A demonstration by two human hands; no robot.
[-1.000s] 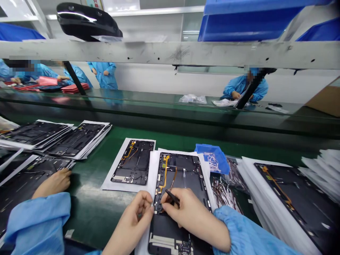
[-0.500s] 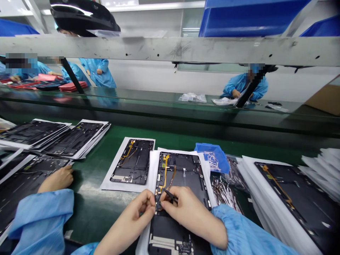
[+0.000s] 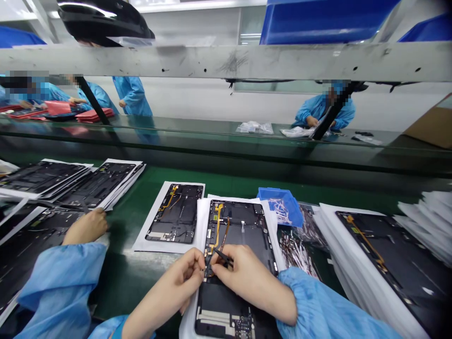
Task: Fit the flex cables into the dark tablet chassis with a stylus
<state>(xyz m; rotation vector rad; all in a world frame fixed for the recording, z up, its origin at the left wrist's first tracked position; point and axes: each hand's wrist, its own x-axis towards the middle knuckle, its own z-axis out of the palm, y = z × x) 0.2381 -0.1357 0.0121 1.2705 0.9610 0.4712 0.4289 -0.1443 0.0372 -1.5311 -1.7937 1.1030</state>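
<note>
A black tablet housing [image 3: 247,242] lies on white paper in front of me, with a yellow flex cable [image 3: 217,226] along its left side and a thin brown flex cable [image 3: 225,233] beside that. My right hand [image 3: 249,278] is closed around black tweezers [image 3: 221,256], whose tips point toward the housing's left edge. At that same edge, my left hand [image 3: 176,282] pinches with thumb and forefinger; what lies between the fingertips is too small to make out. Both hands are close together over the housing, and the fingers partly hide the lower end of the brown cable.
Another housing [image 3: 180,214] on paper lies to the left. A blue bin [image 3: 294,214] and loose thin strips [image 3: 300,256] are right of my work, beside stacked housings [image 3: 388,254]. A co-worker's hand [image 3: 86,226] reaches over housings at left. A metal beam [image 3: 282,61] crosses above the bench.
The co-worker's hand on the left has moved right and farther from me. My hands keep nearly the same place on the housing; the whole view has shifted slightly.
</note>
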